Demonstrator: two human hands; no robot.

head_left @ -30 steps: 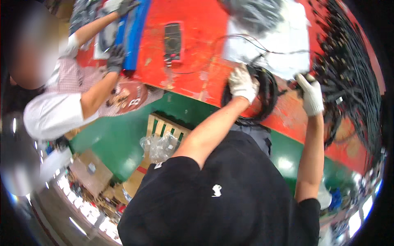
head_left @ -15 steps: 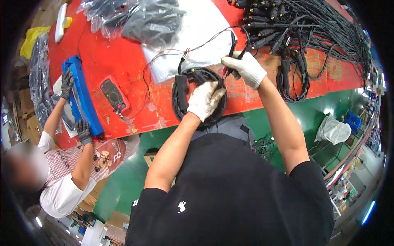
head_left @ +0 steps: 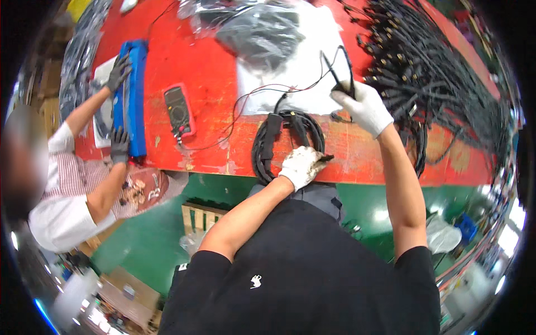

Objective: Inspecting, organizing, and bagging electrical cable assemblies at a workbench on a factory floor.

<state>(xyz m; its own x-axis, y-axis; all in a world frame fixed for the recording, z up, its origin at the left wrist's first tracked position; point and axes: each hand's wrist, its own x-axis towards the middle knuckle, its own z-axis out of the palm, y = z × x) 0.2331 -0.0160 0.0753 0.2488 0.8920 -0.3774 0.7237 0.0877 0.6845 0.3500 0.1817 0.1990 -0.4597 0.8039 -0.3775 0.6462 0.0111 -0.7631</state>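
Note:
A coil of black cable (head_left: 260, 151) with a thick black handle (head_left: 272, 129) lies at the near edge of the red table. My left hand (head_left: 301, 167), in a soiled white glove, is closed over the coil's near right side, and a dark cable end pokes out past its fingers. To the right and farther up, my gloved right hand (head_left: 365, 110) is closed round black test probes (head_left: 350, 75) and held off the coil; their tips are hidden. Thin test leads (head_left: 268, 87) run left from there to a red-rimmed multimeter (head_left: 180, 110).
A heap of black cables with brass-coloured tips (head_left: 410, 67) covers the table's right end. White sheets (head_left: 318, 42) and plastic-bagged dark items (head_left: 262, 39) lie at the back. At left, a person's grey-gloved hands (head_left: 119, 142) rest at a blue device (head_left: 137, 95).
My right hand has drawn the probes away from the coil, where it was working beside my left hand. My left hand has shifted to the coil's near right side. The whole view has turned.

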